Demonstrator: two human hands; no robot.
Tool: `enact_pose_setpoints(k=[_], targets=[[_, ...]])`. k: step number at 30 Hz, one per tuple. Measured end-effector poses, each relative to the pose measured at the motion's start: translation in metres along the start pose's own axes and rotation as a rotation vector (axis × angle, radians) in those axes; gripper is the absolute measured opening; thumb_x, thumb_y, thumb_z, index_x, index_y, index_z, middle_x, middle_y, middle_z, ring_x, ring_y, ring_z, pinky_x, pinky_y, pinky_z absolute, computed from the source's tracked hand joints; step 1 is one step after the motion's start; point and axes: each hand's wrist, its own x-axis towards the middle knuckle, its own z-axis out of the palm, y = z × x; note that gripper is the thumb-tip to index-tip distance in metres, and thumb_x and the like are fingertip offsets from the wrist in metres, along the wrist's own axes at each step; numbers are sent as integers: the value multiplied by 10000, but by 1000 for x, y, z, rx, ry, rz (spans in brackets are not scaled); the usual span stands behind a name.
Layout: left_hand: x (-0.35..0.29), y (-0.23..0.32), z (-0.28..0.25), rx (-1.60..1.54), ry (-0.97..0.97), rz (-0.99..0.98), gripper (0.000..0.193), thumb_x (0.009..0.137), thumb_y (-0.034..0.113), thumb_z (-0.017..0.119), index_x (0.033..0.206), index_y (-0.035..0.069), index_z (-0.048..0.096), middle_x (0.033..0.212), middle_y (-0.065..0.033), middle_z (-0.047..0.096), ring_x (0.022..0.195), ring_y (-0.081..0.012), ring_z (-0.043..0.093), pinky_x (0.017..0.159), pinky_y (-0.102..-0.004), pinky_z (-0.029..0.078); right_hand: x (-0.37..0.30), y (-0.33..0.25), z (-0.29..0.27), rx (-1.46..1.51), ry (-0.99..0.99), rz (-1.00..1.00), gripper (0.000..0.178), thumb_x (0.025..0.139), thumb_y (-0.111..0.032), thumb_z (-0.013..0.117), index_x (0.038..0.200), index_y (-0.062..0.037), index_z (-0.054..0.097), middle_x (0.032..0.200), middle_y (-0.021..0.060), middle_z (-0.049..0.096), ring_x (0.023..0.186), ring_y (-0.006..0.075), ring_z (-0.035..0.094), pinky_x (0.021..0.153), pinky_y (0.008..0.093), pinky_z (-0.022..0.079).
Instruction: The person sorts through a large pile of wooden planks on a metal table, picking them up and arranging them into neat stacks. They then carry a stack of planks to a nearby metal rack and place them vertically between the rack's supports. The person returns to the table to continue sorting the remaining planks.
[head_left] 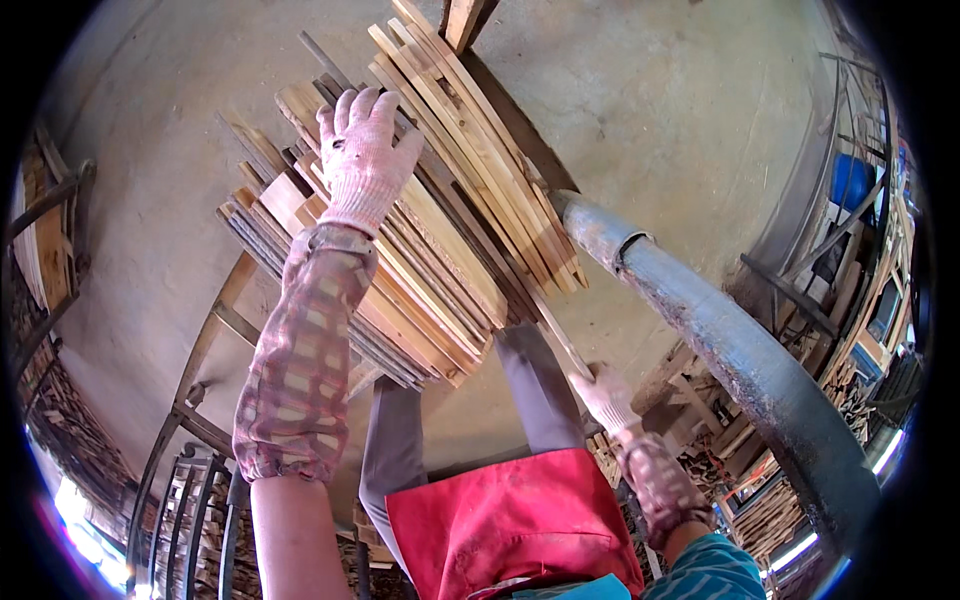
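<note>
My left hand, in a pale knit work glove, lies palm down with its fingers stretched out over the far part of a pile of wooden strips. Dark, weathered strips lie among light ones, their ends uneven. Low on the right, my gloved right hand is closed round the near end of a thin wooden stick. That stick slants up towards the pile, and its far end merges with the dark strips there. A bundle of light strips lies to the right of my left hand.
A large grey pipe curves past the right side of the pile. Metal racks stand at the lower left. Stacked scrap wood and a blue round object are at the right. Concrete floor extends behind.
</note>
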Motion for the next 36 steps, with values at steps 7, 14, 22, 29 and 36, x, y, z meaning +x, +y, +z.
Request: enact_pose_setpoints(k=[7, 14, 22, 29, 36], targets=[[-75, 12, 17, -124, 38, 56, 578, 765, 223, 808, 1292, 74, 623, 1403, -166, 570, 1397, -391, 437, 1214, -542, 256, -114, 43, -92, -147, 255, -476, 255, 798, -285, 752, 917, -62, 724, 964, 133, 703, 908, 361, 664, 796, 470, 552], [-155, 41, 7, -719, 82, -126, 767, 880, 303, 782, 1512, 40, 437, 1481, -222, 502, 1422, -365, 421, 1196, -497, 325, -154, 37, -99, 19, 281, -611, 258, 769, -178, 762, 969, -58, 652, 1001, 131, 673, 979, 357, 659, 829, 481, 561], [-243, 84, -48, -1538, 57, -835, 1164, 811, 143, 747, 1643, 283, -55, 1546, -169, 331, 1076, -256, 619, 862, -401, 584, -65, -137, -54, 82, 27, -983, 467, 824, -300, 695, 1188, -17, 617, 1164, 202, 623, 1104, 376, 607, 1019, 466, 481], [-306, -118, 10, -1477, 406, -1043, 979, 816, 101, 703, 1638, 172, 176, 1363, -135, 503, 1102, -248, 590, 865, -395, 561, -26, -66, -59, 1320, 17, -20, 359, 1058, -311, 563, 1327, -78, 612, 1245, 85, 651, 1183, 210, 615, 1069, 361, 485], [-294, -142, 112, -1475, 239, -1246, 707, 1042, 383, 565, 1634, 177, 238, 1541, -97, 439, 1340, -265, 456, 1096, -391, 416, 26, -7, -202, 970, 466, -429, 351, 1056, -281, 527, 1300, -38, 593, 1218, 112, 653, 1145, 248, 608, 1055, 392, 469]])
